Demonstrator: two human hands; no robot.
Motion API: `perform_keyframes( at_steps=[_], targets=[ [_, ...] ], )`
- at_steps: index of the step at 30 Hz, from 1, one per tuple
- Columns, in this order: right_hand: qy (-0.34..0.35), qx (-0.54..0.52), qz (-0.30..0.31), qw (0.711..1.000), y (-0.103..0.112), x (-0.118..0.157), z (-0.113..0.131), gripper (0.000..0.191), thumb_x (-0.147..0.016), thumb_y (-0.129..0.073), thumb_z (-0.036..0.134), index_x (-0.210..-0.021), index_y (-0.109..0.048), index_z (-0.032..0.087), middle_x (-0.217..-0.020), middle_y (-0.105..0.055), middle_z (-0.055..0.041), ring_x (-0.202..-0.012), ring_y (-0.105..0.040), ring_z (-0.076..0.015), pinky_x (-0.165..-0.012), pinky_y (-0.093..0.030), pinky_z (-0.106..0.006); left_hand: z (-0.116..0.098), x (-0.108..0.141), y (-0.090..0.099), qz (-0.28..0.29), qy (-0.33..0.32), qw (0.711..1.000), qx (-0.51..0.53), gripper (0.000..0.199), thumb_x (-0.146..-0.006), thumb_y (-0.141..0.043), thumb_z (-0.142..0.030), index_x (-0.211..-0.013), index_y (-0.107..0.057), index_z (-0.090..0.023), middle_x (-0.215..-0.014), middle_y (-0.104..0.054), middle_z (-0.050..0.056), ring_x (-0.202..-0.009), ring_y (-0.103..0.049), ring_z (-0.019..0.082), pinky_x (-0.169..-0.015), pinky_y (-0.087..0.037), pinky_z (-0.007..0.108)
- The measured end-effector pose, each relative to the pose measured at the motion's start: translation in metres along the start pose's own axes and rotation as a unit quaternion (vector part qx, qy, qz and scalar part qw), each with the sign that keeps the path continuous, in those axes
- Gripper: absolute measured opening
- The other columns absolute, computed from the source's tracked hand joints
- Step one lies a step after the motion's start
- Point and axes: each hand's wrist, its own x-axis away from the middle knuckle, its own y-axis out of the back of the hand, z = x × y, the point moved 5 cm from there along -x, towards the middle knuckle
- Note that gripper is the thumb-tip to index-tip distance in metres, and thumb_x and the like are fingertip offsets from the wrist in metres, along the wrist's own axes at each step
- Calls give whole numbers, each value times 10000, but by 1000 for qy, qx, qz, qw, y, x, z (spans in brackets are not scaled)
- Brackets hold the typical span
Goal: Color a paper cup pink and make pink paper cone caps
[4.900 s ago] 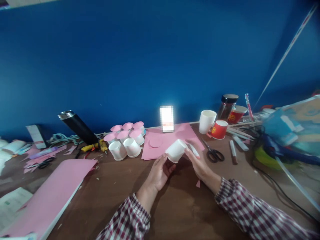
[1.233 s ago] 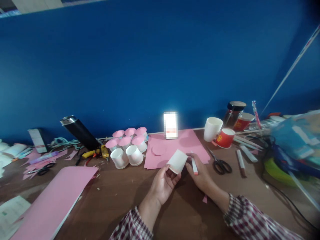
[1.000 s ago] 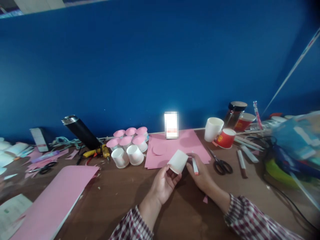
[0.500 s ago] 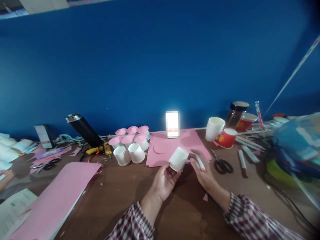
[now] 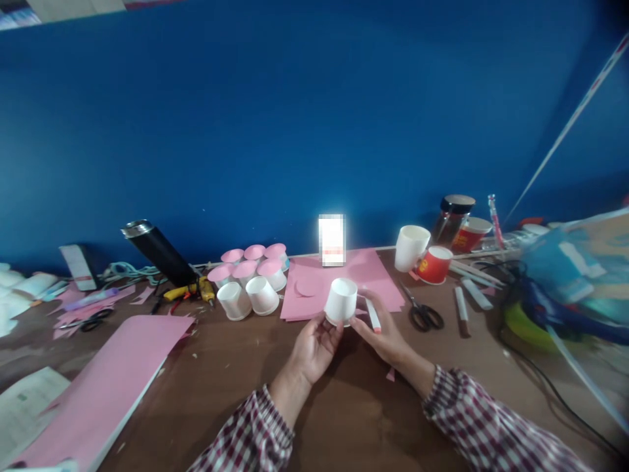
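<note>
A white paper cup [image 5: 341, 301], upside down, is held in my left hand [image 5: 314, 349], whose fingers curl round its lower left side. My right hand [image 5: 386, 331] holds a white marker-like stick with a red end [image 5: 373, 316] and touches the cup's lower right side with its fingertips. Behind the cup lie pink sheets [image 5: 363, 265], with a pink paper disc [image 5: 308, 285] on them. To the left stand several cups topped with pink discs [image 5: 244, 269] and two plain white cups [image 5: 262, 295].
Scissors [image 5: 426, 316], a white mug [image 5: 411, 248] and a red cup [image 5: 434, 265] are at the right. A black flask [image 5: 160, 252], a yellow glue gun [image 5: 189, 290] and a large pink sheet [image 5: 108, 387] are at the left.
The cup has turned more upright in my left hand. My right hand's fingertips have come against it, with the stick still held. The view has shifted slightly.
</note>
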Motion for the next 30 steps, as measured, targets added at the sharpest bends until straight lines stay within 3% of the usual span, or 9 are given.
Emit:
perform_keyframes(
  at_steps=[4, 8, 18, 24, 30],
  targets=[
    [3, 15, -19, 1000, 1, -2, 0, 495, -844, -638, 329, -1275, -411, 243, -1215, -584, -114, -1109, -608, -252, -944, -514, -458, -1, -2, 1, 22, -22, 999, -28, 216, -910, -483, -74, -1105, -575, -60, -819, -705, 89, -686, -701, 141, -636, -605, 217],
    [-5, 18, -24, 1000, 1, -3, -2, 487, -831, -636, 322, -1255, -414, 233, -1177, -594, -116, -1077, -623, -250, -920, -527, -458, -4, -1, 0, 64, -80, 991, -83, 427, -858, -543, -41, -1253, -541, -200, -906, -707, 40, -723, -689, 115, -659, -596, 215],
    [-11, 59, -59, 996, 4, -2, -4, 460, -832, -632, 339, -1221, -420, 213, -1141, -599, -128, -982, -652, -251, -878, -531, -477, 0, 3, -5, 142, -127, 948, -256, 439, -854, -634, -379, -1250, -550, -210, -1137, -671, 98, -972, -658, 192, -782, -552, 287],
    [-18, 32, -39, 999, 2, 1, 0, 475, -840, -639, 359, -1236, -420, 215, -1168, -586, -128, -970, -661, -237, -859, -543, -439, 1, 7, -9, 170, -196, 905, -338, 620, -755, -758, -302, -1300, -466, -256, -1187, -648, 74, -1101, -612, 226, -949, -490, 380],
    [-16, -10, -30, 999, -3, 6, 7, 403, -895, -574, 338, -1256, -420, 250, -1147, -592, -100, -954, -657, -212, -821, -558, -392, -4, 5, -10, 155, -246, 871, -397, 483, -727, -770, -343, -1149, -599, -183, -1084, -694, 83, -1008, -635, 234, -930, -480, 369]
  ],
)
